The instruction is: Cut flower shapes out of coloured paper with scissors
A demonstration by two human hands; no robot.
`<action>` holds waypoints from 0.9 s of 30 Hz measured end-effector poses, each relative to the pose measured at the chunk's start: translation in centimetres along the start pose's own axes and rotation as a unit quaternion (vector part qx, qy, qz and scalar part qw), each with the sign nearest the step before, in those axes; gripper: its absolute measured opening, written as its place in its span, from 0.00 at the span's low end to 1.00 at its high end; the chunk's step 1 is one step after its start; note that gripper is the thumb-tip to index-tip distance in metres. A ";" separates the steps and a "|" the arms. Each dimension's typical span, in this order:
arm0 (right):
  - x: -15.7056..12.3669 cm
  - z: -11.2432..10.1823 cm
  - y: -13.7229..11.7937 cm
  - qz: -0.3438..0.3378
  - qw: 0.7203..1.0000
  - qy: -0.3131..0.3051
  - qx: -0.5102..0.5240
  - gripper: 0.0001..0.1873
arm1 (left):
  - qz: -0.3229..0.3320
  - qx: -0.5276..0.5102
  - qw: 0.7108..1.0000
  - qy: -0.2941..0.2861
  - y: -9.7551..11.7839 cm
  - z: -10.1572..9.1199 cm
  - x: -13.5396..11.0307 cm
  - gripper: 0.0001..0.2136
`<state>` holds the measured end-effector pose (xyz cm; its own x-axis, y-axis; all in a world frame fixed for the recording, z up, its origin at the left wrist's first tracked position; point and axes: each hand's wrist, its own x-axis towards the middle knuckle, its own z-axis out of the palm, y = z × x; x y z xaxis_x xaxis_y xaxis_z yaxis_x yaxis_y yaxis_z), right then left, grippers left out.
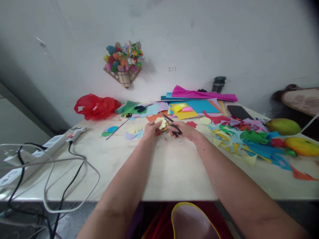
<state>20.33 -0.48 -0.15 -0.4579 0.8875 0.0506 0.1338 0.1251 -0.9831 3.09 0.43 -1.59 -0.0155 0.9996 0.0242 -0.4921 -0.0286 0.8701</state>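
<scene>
My left hand [151, 130] pinches a pale yellow paper flower [161, 123] with a scalloped edge. In my right hand [184, 130] is a pair of black-handled scissors [176, 129], its blades pointing up and left, close to the flower's right side. Under and between the hands lie small yellow and red paper pieces, partly hidden by the fingers. A red paper flower [191, 124] rests just right of my right hand, with a pale yellow paper circle [205, 120] beyond it. Left of my left hand sits a small pile of pale yellow and lilac cutouts [134, 132].
Paper scraps [249, 139] spread over the table's right side, near a phone [239, 112] and two mangoes [283, 126]. Coloured sheets [204, 107] and a second pair of scissors [141, 108] lie at the back. A red plastic bag [96, 107] and a power strip [37, 156] with cables occupy the left.
</scene>
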 end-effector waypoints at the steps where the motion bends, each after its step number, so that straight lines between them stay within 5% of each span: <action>1: 0.0 0.0 0.0 -0.001 1.000 -0.003 -0.003 0.16 | 0.000 -0.001 1.000 0.001 0.0 0.0 -0.1 0.08; 27: 0.0 0.5 0.0 0.017 1.000 0.018 -0.001 0.16 | 0.042 -0.026 0.999 -0.015 -0.4 0.0 0.3 0.15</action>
<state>19.90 -0.66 -0.27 -0.4204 0.9070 0.0233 0.1509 0.0952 -0.9840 3.32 0.74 -1.95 -0.0321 0.9933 0.1110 -0.5344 -0.1109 0.8379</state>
